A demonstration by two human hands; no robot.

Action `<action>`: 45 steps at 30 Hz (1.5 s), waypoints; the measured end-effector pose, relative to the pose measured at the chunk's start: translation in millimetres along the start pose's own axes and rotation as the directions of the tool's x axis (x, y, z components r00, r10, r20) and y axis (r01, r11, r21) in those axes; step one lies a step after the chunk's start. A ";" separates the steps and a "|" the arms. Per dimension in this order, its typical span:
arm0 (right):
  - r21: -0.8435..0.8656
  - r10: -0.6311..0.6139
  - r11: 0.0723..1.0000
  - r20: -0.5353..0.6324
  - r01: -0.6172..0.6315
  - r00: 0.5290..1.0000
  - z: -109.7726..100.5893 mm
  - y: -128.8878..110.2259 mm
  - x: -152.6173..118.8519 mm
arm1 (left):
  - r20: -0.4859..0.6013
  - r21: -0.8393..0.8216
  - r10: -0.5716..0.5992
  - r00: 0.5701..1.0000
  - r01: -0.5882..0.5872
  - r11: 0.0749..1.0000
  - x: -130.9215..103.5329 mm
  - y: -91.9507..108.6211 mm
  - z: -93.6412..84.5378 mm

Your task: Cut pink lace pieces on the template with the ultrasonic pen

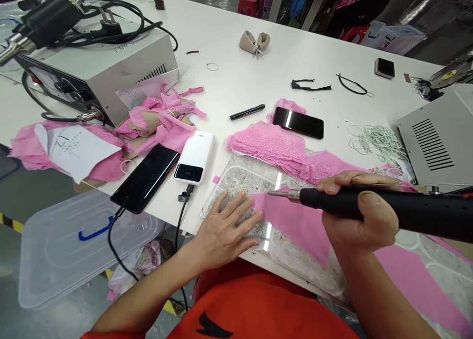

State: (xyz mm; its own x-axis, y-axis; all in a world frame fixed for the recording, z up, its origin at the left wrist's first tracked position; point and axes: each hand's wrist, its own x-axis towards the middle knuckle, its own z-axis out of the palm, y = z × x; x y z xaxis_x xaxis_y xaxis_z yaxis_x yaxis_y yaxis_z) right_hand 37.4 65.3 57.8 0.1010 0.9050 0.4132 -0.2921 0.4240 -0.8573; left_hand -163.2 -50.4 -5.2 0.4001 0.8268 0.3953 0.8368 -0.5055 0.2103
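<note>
My right hand (362, 216) is wrapped round a thick black handheld tool (332, 202) with a thin metal tip. That tip points left, at the upper left part of a flat pink fabric piece (299, 225). The fabric lies on a clear, marked plastic board (236, 179) at the table's front edge. Spread flat on the board, my left hand (232, 228) has its fingers apart beside the fabric's left corner. Beyond the board lies a stack of pink lace pieces (269, 144), with a black phone (298, 122) at its upper right.
A grey box machine (121, 63) stands at the left, another (438, 132) at the right. A white power bank (195, 156) and a large phone (146, 179) lie left of the board. Farther back are a marker (247, 112) and wrapped snips (254, 43).
</note>
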 end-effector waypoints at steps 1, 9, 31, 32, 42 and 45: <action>0.007 -0.008 1.000 0.002 0.008 1.000 1.7 -0.7 -0.2 | -0.001 0.004 -0.003 1.000 0.003 1.000 -0.2 0.1 -0.1; 0.038 -0.013 0.999 0.093 0.009 0.996 18.8 0.8 -8.0 | -0.009 0.031 -0.006 1.000 0.006 1.000 0.8 0.6 -1.4; 0.081 -0.027 0.996 0.087 0.020 0.996 24.0 2.3 -7.0 | 0.008 0.024 -0.001 1.000 0.001 1.000 -0.9 -2.3 -1.1; 0.094 -0.027 0.995 0.061 0.021 0.998 21.9 -2.1 -4.7 | 0.003 0.024 0.003 1.000 -0.003 1.000 -1.4 -2.8 -1.3; -0.134 -0.206 0.977 -0.401 0.165 0.893 -95.1 -75.1 20.0 | -0.150 -0.057 0.168 0.974 -0.179 0.982 36.4 24.6 10.0; -0.182 -0.217 0.973 -0.525 0.140 0.823 -137.5 -81.1 14.8 | -0.150 -0.104 0.263 0.953 -0.279 0.955 63.8 55.7 19.9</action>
State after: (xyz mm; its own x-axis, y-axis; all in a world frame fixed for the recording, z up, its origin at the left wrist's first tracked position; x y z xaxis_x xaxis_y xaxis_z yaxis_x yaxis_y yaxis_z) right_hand 193.4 49.1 91.2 0.6461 0.6706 0.3643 -0.0966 0.5454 -0.8326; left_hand -83.6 -20.9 13.9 0.5450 0.6182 0.5664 0.6483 -0.7391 0.1828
